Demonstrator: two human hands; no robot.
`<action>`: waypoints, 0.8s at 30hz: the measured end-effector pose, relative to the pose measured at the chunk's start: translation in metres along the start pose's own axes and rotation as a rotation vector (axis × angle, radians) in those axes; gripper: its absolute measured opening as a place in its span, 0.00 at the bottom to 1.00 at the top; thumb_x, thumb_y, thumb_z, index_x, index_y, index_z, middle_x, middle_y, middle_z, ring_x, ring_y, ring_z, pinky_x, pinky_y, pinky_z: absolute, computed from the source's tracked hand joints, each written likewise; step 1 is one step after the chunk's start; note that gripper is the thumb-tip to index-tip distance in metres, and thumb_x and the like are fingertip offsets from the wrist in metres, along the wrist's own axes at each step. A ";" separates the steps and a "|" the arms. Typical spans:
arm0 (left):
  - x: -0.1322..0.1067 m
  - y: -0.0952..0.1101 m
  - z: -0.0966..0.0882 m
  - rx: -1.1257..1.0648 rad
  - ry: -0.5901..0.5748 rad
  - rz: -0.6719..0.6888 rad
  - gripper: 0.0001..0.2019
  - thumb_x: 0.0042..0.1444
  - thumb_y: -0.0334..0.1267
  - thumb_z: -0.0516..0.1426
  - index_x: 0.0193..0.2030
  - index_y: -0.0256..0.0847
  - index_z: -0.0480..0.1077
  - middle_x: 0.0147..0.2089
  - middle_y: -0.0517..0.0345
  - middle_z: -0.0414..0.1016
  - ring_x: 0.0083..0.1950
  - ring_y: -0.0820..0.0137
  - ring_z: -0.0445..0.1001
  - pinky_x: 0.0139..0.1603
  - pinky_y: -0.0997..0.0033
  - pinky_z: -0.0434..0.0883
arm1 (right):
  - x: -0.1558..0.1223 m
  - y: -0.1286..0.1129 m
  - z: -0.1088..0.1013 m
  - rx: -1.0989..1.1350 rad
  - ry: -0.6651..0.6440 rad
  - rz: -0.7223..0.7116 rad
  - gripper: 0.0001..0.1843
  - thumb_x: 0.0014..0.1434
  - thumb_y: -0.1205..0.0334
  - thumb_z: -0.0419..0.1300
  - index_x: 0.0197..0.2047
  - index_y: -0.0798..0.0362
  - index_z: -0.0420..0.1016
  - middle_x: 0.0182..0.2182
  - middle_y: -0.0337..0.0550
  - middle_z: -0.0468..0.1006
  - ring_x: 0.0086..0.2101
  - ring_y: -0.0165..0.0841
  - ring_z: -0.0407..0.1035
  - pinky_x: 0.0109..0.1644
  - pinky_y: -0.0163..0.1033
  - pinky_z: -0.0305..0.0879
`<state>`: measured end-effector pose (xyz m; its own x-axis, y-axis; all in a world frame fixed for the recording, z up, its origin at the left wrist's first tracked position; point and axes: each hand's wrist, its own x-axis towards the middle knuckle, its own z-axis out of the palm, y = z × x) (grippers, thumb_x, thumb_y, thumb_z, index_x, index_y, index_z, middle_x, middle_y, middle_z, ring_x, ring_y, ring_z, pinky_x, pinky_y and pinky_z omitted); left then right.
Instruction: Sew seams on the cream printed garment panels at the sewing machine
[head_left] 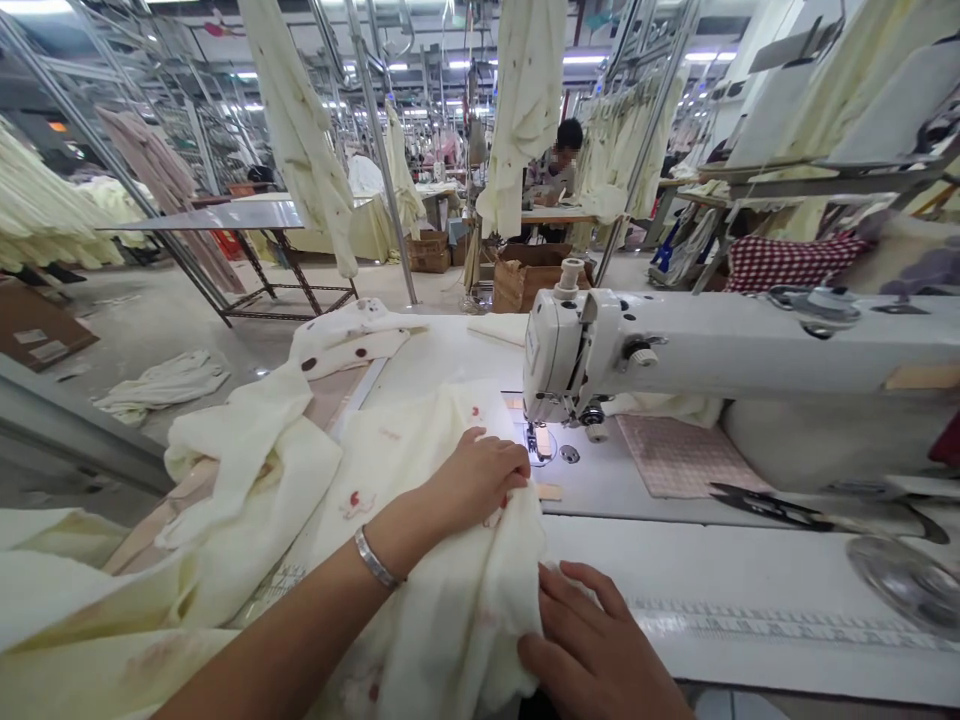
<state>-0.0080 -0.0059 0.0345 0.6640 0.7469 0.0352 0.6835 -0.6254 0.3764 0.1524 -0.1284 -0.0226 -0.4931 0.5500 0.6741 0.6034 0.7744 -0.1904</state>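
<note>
Cream fabric [450, 600] with small red prints lies in a loose heap on the white tabletop [675, 570]. It lies in front of the sewing machine [720, 345] and spreads away to the left. One edge of it reaches close to the presser foot [541, 440].

The left hand [480, 475] lies on top of the fabric, just beside the presser foot. Its fingers are curled in and are closed on a fold of the cloth. A silver bracelet [373, 558] is on this wrist.

The right hand [592, 640] is lower and nearer to the person, at the right edge of the heap. Its fingers are stretched out, almost flat, and they touch the fabric edge and the tabletop. I cannot tell if the thumb holds the cloth from below. The two hands are apart, with the bunched fabric between them.

Black scissors [780, 505] lie on the tabletop to the right, well apart from both hands. A checked pink piece [679, 455] lies under the machine arm.
</note>
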 end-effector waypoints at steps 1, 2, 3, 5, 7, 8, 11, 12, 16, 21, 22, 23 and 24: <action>-0.001 0.000 -0.001 -0.013 -0.004 -0.003 0.04 0.61 0.30 0.51 0.36 0.41 0.65 0.35 0.65 0.73 0.41 0.71 0.70 0.57 0.59 0.54 | 0.001 -0.001 0.000 -0.012 0.010 -0.004 0.16 0.64 0.69 0.44 0.29 0.50 0.68 0.33 0.40 0.78 0.45 0.33 0.68 0.54 0.43 0.51; -0.002 0.000 -0.002 -0.023 -0.007 -0.007 0.05 0.62 0.30 0.50 0.37 0.41 0.65 0.35 0.65 0.73 0.40 0.71 0.71 0.58 0.57 0.53 | 0.001 -0.002 -0.001 -0.020 0.017 -0.001 0.16 0.64 0.69 0.45 0.28 0.50 0.68 0.32 0.40 0.78 0.44 0.33 0.68 0.53 0.43 0.50; -0.003 0.000 -0.003 -0.033 -0.010 -0.011 0.06 0.63 0.30 0.49 0.38 0.41 0.65 0.34 0.65 0.73 0.40 0.72 0.71 0.59 0.57 0.52 | 0.001 -0.003 -0.001 -0.024 0.027 0.009 0.16 0.64 0.69 0.45 0.28 0.51 0.68 0.31 0.39 0.78 0.44 0.33 0.68 0.53 0.42 0.50; -0.005 -0.001 -0.003 -0.044 -0.009 -0.018 0.07 0.63 0.31 0.47 0.39 0.42 0.64 0.35 0.65 0.74 0.38 0.73 0.71 0.60 0.56 0.52 | 0.000 -0.002 -0.001 -0.026 0.047 0.038 0.15 0.64 0.68 0.46 0.29 0.50 0.69 0.29 0.38 0.77 0.42 0.32 0.68 0.52 0.42 0.49; -0.006 -0.002 -0.002 -0.046 -0.004 -0.020 0.07 0.64 0.31 0.46 0.39 0.42 0.63 0.35 0.65 0.74 0.37 0.73 0.71 0.60 0.56 0.52 | -0.003 0.000 -0.001 -0.014 0.041 0.060 0.15 0.64 0.68 0.46 0.29 0.50 0.69 0.29 0.37 0.77 0.43 0.31 0.68 0.54 0.43 0.47; -0.007 -0.003 -0.002 -0.043 -0.002 -0.019 0.07 0.64 0.30 0.45 0.39 0.42 0.63 0.35 0.65 0.74 0.37 0.73 0.71 0.60 0.56 0.52 | -0.004 0.001 -0.001 -0.009 0.026 0.061 0.14 0.64 0.67 0.46 0.30 0.50 0.69 0.30 0.38 0.77 0.44 0.32 0.68 0.55 0.44 0.46; -0.007 -0.003 0.001 -0.017 0.002 -0.011 0.08 0.63 0.30 0.45 0.39 0.42 0.63 0.34 0.65 0.73 0.38 0.72 0.70 0.59 0.57 0.53 | -0.003 0.002 -0.003 0.015 -0.044 0.065 0.13 0.63 0.68 0.46 0.30 0.50 0.67 0.34 0.41 0.78 0.48 0.33 0.66 0.60 0.48 0.42; -0.006 -0.003 0.001 -0.002 0.005 -0.008 0.08 0.63 0.29 0.45 0.38 0.42 0.63 0.35 0.64 0.73 0.38 0.72 0.70 0.59 0.58 0.54 | -0.002 0.002 -0.004 0.023 -0.063 0.078 0.12 0.62 0.68 0.46 0.30 0.50 0.66 0.35 0.41 0.78 0.49 0.33 0.66 0.61 0.49 0.41; -0.002 0.000 0.006 0.104 0.017 0.010 0.05 0.60 0.28 0.49 0.37 0.41 0.63 0.37 0.60 0.72 0.41 0.68 0.70 0.58 0.54 0.55 | 0.002 0.001 -0.008 0.054 -0.102 0.125 0.08 0.57 0.70 0.48 0.31 0.50 0.64 0.34 0.38 0.78 0.48 0.31 0.67 0.62 0.46 0.41; 0.005 0.007 0.013 0.222 0.024 0.016 0.05 0.57 0.27 0.50 0.36 0.39 0.64 0.39 0.54 0.71 0.43 0.63 0.69 0.59 0.48 0.52 | -0.007 0.000 -0.006 0.038 -0.076 0.130 0.09 0.58 0.71 0.48 0.31 0.50 0.65 0.35 0.38 0.78 0.48 0.31 0.68 0.63 0.46 0.39; 0.005 0.008 0.013 0.232 0.024 0.013 0.05 0.57 0.27 0.50 0.35 0.39 0.64 0.39 0.54 0.71 0.43 0.63 0.69 0.59 0.48 0.53 | -0.009 0.000 -0.005 0.026 -0.062 0.121 0.10 0.58 0.71 0.47 0.31 0.50 0.65 0.35 0.38 0.79 0.49 0.31 0.68 0.63 0.47 0.39; 0.005 0.009 0.013 0.238 0.023 0.011 0.04 0.57 0.27 0.50 0.35 0.39 0.64 0.39 0.54 0.70 0.43 0.63 0.69 0.59 0.48 0.53 | -0.010 0.000 -0.004 0.012 -0.047 0.112 0.10 0.59 0.71 0.47 0.30 0.50 0.65 0.35 0.38 0.79 0.49 0.31 0.68 0.63 0.47 0.39; 0.004 0.010 0.013 0.241 0.021 0.010 0.04 0.57 0.28 0.51 0.35 0.39 0.64 0.39 0.55 0.70 0.43 0.63 0.69 0.59 0.48 0.53 | -0.011 0.000 -0.003 0.000 -0.031 0.105 0.10 0.60 0.71 0.47 0.30 0.50 0.65 0.34 0.38 0.79 0.48 0.31 0.68 0.63 0.46 0.40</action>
<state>0.0051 -0.0118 0.0262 0.6664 0.7434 0.0578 0.7312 -0.6667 0.1440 0.1600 -0.1357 -0.0278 -0.4462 0.6377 0.6278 0.6528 0.7119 -0.2591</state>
